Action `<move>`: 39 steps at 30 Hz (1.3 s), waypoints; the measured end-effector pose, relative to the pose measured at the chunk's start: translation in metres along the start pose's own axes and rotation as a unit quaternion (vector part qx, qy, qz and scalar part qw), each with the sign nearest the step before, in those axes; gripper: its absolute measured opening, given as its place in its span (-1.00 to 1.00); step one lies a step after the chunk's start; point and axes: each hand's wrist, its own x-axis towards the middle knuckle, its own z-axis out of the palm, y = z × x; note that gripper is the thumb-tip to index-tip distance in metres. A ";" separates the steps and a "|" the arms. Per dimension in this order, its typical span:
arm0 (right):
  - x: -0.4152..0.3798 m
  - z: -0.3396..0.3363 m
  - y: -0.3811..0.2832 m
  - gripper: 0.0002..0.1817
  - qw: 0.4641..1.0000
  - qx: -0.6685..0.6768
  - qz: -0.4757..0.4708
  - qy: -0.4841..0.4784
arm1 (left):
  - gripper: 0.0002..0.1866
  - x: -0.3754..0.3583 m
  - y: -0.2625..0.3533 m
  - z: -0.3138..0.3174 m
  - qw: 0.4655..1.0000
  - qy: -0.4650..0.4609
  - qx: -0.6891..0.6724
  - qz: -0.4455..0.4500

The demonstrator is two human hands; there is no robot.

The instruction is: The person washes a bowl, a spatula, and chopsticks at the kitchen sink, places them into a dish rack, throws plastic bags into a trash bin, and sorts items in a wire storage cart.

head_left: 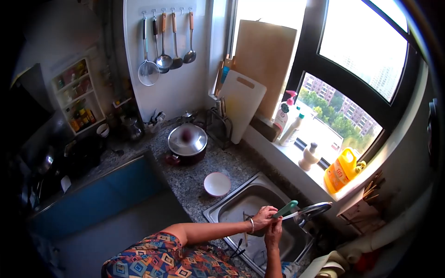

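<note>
Over the steel sink (214, 214), my left hand (264, 216) is closed around a green-handled tool (286, 208). Its rounded handle sticks out past the fingers towards the faucet (315, 209), and its other end is hidden by the hands. My right hand (273, 235) comes up from below, its fingers bent and pressed together against the left hand, right at the handle's lower part. I cannot tell what the right fingers grip. A few thin stick-like things (246, 217) lie in the basin beside my left wrist.
A white bowl (217, 184) and a lidded pot (187, 139) stand on the granite counter left of the sink. A white cutting board (242, 99) leans by the window. Bottles and a yellow jug (340, 170) line the sill. Ladles and a strainer (149, 73) hang on the wall.
</note>
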 end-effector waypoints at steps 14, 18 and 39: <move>0.162 0.190 -0.178 -0.66 0.988 -0.148 -0.033 0.029 | -0.68 -0.077 -0.012 -0.345 0.951 0.003 -0.291 -0.105; 0.303 0.327 -0.324 -0.59 0.987 -0.127 -0.060 -0.075 | -0.72 -0.109 -0.038 -0.484 0.961 0.059 -0.257 -0.088; 0.670 0.692 -0.630 -0.55 0.978 -0.113 -0.173 -0.009 | -0.75 -0.205 -0.121 -0.779 0.883 0.390 -0.237 -0.110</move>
